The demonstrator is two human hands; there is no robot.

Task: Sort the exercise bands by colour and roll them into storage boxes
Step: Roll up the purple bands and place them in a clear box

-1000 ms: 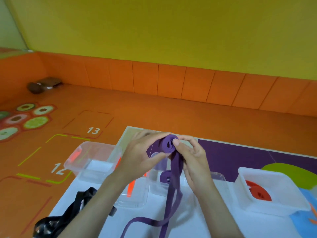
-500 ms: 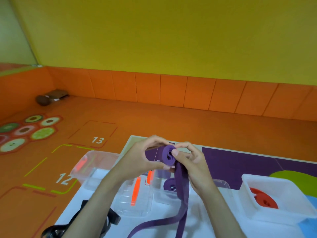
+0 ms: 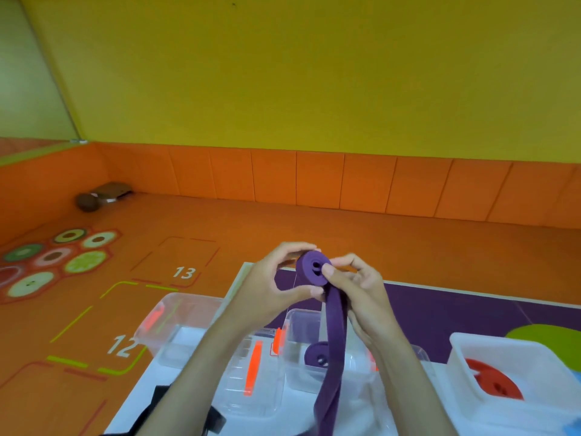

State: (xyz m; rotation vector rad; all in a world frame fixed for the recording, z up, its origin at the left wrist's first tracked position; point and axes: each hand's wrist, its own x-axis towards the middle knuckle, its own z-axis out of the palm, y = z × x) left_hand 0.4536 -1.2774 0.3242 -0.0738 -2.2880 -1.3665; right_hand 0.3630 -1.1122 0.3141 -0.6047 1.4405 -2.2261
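From the head camera, both hands are raised above the desk (image 3: 138, 394), working on a purple exercise band (image 3: 312, 269) that is partly wound into a tight roll. The left hand (image 3: 270, 287) cups the roll, its fingers (image 3: 295, 248) curled over the top and the thumb underneath. The right hand (image 3: 361, 291) pinches it from the other side, thumb pressed on the roll's face. The unrolled tail hangs straight down between the forearms to the bottom edge. Behind the tail is a clear storage box (image 3: 301, 313) with a rolled purple band (image 3: 316, 357) inside. To the right, a white box (image 3: 456, 341) holds a rolled red band (image 3: 500, 387). A black band (image 3: 154, 410) lies on the desk at lower left.
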